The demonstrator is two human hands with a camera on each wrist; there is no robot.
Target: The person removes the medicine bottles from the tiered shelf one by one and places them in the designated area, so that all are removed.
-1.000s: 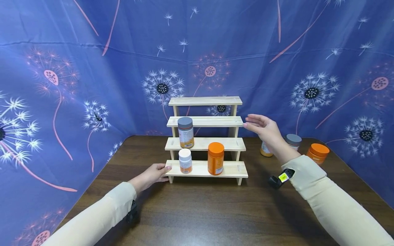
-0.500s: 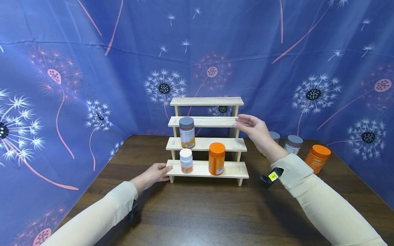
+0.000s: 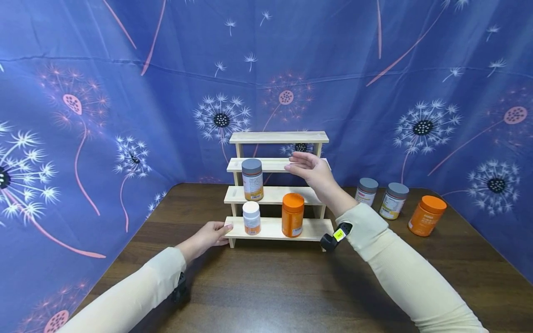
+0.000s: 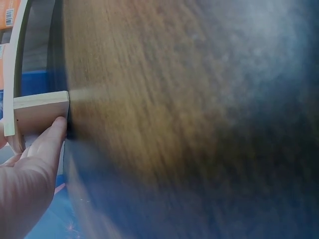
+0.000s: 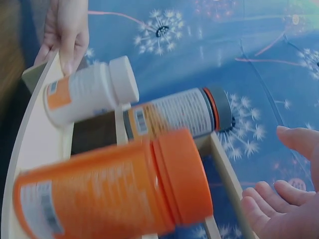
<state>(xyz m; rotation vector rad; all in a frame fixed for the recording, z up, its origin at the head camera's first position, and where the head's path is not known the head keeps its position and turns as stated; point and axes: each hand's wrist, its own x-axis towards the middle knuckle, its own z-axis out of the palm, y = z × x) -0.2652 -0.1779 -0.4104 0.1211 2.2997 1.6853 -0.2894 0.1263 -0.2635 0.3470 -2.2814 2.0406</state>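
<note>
Pale wooden four-step rack [image 3: 279, 137] upright on dark brown wood-grain table [image 3: 250, 286]. Left hand [image 3: 210, 236] grips left end of lowest step — thumb on top, fingers under, by leg; probably steadies rack. Right hand [image 3: 313, 175] holds nothing, fingers loosely extended, thumb apart; near third step up, contact unclear. Small white plastic bottle with orange label [image 3: 251, 218], orange plastic jar [image 3: 293, 215] stand apart on lowest step — gap likely eases grasping. Grey-lidded jar [image 3: 252, 180] on second step, left side. Rack planks flat, plain, unpainted-looking.

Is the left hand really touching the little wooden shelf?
Touching. The left wrist view shows the left hand with a fingertip against a leg of the wooden shelf; in the head view, the thumb lies over the bottom step.
</note>
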